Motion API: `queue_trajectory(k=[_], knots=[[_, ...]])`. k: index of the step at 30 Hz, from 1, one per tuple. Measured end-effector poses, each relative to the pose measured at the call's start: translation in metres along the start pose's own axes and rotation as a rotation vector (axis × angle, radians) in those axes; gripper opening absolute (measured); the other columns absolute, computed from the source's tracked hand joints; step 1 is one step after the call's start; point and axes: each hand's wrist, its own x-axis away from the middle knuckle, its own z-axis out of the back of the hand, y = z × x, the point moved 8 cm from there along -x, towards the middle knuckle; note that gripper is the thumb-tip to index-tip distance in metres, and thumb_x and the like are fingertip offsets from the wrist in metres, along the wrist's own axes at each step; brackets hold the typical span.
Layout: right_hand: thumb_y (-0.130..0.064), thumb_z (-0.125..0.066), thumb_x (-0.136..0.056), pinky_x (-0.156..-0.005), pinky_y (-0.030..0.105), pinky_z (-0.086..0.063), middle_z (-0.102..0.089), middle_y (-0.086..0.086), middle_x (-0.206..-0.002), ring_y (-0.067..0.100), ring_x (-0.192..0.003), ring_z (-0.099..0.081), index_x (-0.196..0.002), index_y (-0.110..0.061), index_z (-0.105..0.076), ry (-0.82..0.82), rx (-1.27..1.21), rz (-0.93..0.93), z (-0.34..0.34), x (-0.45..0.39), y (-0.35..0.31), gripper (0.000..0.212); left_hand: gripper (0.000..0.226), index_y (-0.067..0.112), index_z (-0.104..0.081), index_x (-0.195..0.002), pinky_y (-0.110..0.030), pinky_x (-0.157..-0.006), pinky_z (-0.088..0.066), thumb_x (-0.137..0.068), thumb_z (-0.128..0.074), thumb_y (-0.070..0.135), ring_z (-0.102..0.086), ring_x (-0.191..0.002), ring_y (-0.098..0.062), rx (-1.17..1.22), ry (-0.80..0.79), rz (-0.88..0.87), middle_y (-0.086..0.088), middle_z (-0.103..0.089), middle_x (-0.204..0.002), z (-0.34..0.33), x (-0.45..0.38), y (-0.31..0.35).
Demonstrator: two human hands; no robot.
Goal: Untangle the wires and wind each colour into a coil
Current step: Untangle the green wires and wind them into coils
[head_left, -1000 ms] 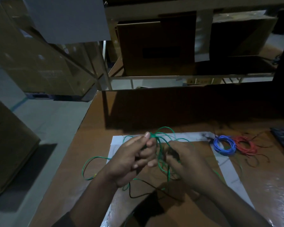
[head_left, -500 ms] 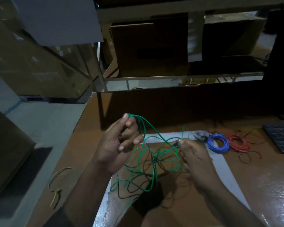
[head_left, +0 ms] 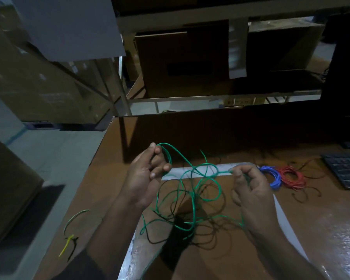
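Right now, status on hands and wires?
Left hand and right hand both pinch green wire. Black wire tangled through it. Blue coil, red coil wound.

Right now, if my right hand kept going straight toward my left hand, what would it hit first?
Probably the green wire itself: your right hand pinches one strand, and its loops hang between it and your left hand. Depth is hard to judge in one view.
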Motion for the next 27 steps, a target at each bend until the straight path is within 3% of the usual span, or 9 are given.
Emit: queue_trajectory(k=[2,5,10,17,19,23,27], knots=[[-0.046,-0.055,-0.098,-0.046,0.020,-0.031,-0.039,-0.014,-0.059,0.006,-0.050,-0.031,-0.090,-0.033,-0.061,0.131,-0.023,-0.013,0.015,-0.003,0.003,0.016,0.033,0.016,-0.052,-0.079,-0.021,-0.055,-0.045,-0.108,-0.040,0.026,-0.026,-0.033,-0.003,0.067,0.026,-0.003,0.011,-0.028,-0.048,0.011,-0.002,0.001],[-0.043,-0.056,-0.101,-0.050,0.027,-0.034,-0.047,-0.003,-0.069,0.013,-0.057,-0.036,-0.089,-0.025,-0.058,0.289,0.101,-0.027,0.038,-0.003,0.014,0.022,0.034,0.017,-0.053,-0.078,-0.022,-0.056,-0.045,-0.108,-0.040,0.027,-0.027,-0.034,-0.003,0.074,0.020,-0.035,0.011,-0.027,-0.049,0.019,0.001,0.008],[-0.026,-0.054,-0.103,-0.059,0.027,-0.039,-0.058,-0.002,-0.078,0.012,-0.067,-0.050,-0.093,-0.011,-0.058,0.367,0.372,-0.148,0.057,0.009,0.044,0.018,0.036,0.018,-0.051,-0.079,-0.021,-0.057,-0.045,-0.110,-0.035,0.027,-0.026,-0.033,-0.001,0.027,-0.071,-0.096,0.011,-0.027,-0.050,0.002,0.005,0.027],[-0.019,-0.053,-0.103,-0.064,0.036,-0.032,-0.055,0.004,-0.076,0.028,-0.075,-0.050,-0.094,-0.008,-0.056,0.517,0.459,-0.260,0.083,0.008,0.073,0.015,0.041,0.020,-0.052,-0.077,-0.020,-0.058,-0.045,-0.112,-0.031,0.029,-0.031,-0.031,-0.003,0.106,-0.173,-0.176,0.007,-0.013,-0.056,-0.016,0.011,0.062],[-0.017,-0.054,-0.102,-0.066,0.036,-0.033,-0.058,0.012,-0.081,0.030,-0.077,-0.051,-0.093,-0.008,-0.057,0.519,0.508,-0.283,0.090,0.006,0.082,0.014,0.041,0.020,-0.052,-0.078,-0.019,-0.059,-0.043,-0.112,-0.032,0.029,-0.031,-0.032,-0.005,0.135,-0.180,-0.197,0.007,-0.015,-0.056,-0.014,0.011,0.069],[-0.018,-0.055,-0.102,-0.064,0.038,-0.038,-0.057,0.012,-0.076,0.034,-0.073,-0.054,-0.093,-0.005,-0.060,0.534,0.568,-0.325,0.099,0.010,0.093,0.016,0.040,0.020,-0.050,-0.081,-0.018,-0.063,-0.040,-0.113,-0.029,0.029,-0.021,-0.036,-0.010,0.201,-0.219,-0.206,0.007,-0.018,-0.055,-0.008,0.012,0.079],[-0.013,-0.062,-0.096,-0.062,0.037,-0.041,-0.061,0.008,-0.081,0.028,-0.072,-0.053,-0.089,-0.015,-0.062,0.249,0.775,-0.273,0.072,0.007,0.083,0.008,0.041,0.020,-0.051,-0.077,-0.020,-0.057,-0.042,-0.112,-0.031,0.027,-0.028,-0.031,-0.004,0.054,-0.169,-0.178,0.006,-0.015,-0.055,-0.013,0.012,0.069]])
